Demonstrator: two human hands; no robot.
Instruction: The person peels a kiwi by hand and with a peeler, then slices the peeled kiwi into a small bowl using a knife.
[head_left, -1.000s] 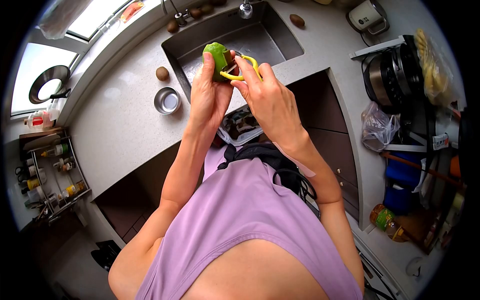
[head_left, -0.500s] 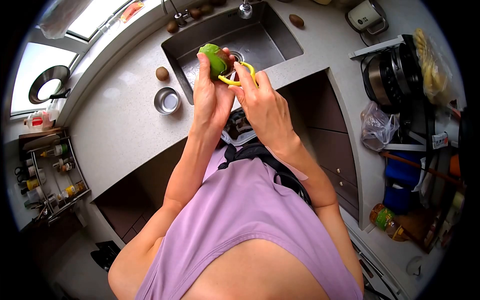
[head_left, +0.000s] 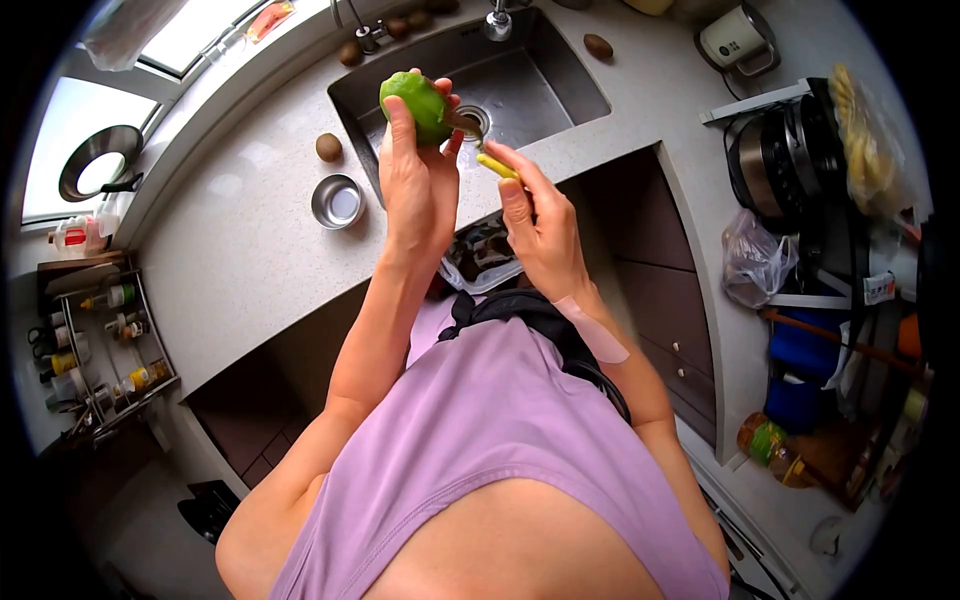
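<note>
Over the sink's near-left side, my left hand (head_left: 418, 185) is closed around a kiwi (head_left: 415, 105). Most of its visible surface is bare green flesh, and a strip of brown peel (head_left: 462, 123) hangs from its right side. My right hand (head_left: 543, 215) grips a yellow peeler (head_left: 497, 166), held just to the right of and below the kiwi, apart from its flesh. The peeler's blade is hard to make out. Below my hands, an open bag (head_left: 485, 258) with dark scraps inside sits by the counter's front edge.
A metal bowl (head_left: 338, 202) and an unpeeled kiwi (head_left: 328, 148) stand on the counter left of the sink (head_left: 560, 75). Another kiwi (head_left: 598, 46) lies right of it, and several more sit behind near the faucet (head_left: 498, 22). A kettle (head_left: 735, 40) stands far right.
My right hand has drawn the peeler down and right, away from the kiwi. My left hand has raised and turned the kiwi, showing more green flesh and the hanging peel.
</note>
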